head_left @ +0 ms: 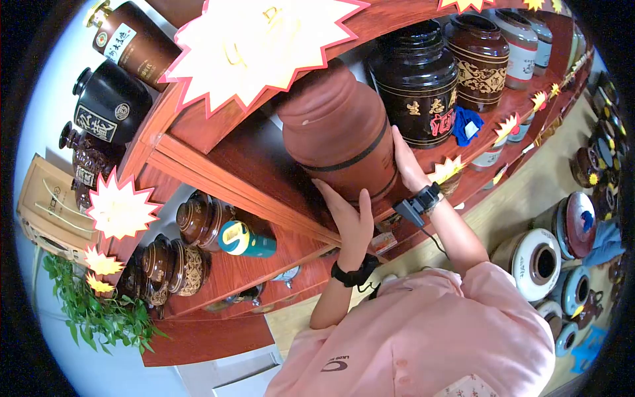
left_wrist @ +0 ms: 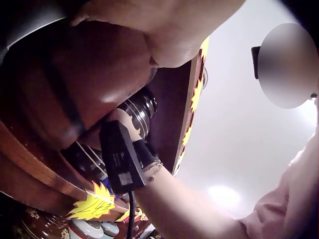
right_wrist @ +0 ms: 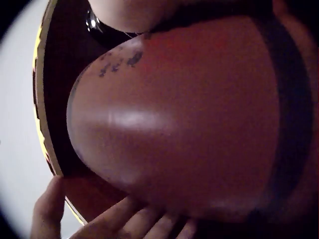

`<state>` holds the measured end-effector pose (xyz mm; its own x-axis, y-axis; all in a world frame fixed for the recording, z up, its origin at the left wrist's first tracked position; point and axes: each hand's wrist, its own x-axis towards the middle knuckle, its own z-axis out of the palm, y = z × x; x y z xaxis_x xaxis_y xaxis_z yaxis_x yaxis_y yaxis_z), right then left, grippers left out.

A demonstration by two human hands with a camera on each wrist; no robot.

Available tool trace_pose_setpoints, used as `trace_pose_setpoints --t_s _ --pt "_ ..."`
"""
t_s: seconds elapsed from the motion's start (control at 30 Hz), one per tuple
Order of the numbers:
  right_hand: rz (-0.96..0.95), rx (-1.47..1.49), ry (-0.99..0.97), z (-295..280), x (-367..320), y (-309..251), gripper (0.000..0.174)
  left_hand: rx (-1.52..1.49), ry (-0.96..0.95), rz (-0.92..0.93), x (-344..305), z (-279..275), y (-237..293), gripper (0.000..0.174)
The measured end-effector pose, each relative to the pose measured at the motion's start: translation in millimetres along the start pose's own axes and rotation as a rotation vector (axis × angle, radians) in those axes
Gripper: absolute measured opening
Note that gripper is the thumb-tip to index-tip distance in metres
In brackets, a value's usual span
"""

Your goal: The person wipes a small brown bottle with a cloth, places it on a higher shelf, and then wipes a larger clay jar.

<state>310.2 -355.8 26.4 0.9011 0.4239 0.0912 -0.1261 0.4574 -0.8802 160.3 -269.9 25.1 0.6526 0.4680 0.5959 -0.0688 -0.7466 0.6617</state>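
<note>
A large reddish-brown clay jar [head_left: 337, 126] with a dark band round its body is at the shelf between both hands, its neck leaning up and left in the head view. My left hand [head_left: 350, 215] touches the jar's lower left side, thumb spread from straight fingers. In the right wrist view, the left hand's fingers [right_wrist: 142, 221] lie along the jar's edge. My right hand [head_left: 409, 165] presses flat against its right side, fingers extended. Dark marks [right_wrist: 119, 64] show on the jar's surface near the right hand. Both wrists wear black straps.
Right of it stand a black jar [head_left: 417, 86] with gold lettering, a brown patterned jar [head_left: 477, 63] and a blue cloth [head_left: 467, 126]. Star-shaped price tags [head_left: 448, 170] line the shelf edge. Lower left are lidded brown jars [head_left: 188, 264] and a teal canister [head_left: 248, 239]. Several jars [head_left: 529, 264] stand on the floor.
</note>
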Motion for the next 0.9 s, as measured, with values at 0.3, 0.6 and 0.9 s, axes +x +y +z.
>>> trace_pose_setpoints --t_s 0.3,0.6,0.9 --pt "-0.186 -0.140 0.041 -9 -41 20 0.063 -0.314 0.072 -0.120 43 7 -33 0.079" --pt "-0.275 -0.293 0.152 -22 -33 20 0.044 -0.232 -0.080 -0.243 15 -9 4 0.069" --pt "-0.178 -0.159 0.102 -6 -9 18 0.060 -0.091 -0.188 0.039 -24 -1 13 0.075"
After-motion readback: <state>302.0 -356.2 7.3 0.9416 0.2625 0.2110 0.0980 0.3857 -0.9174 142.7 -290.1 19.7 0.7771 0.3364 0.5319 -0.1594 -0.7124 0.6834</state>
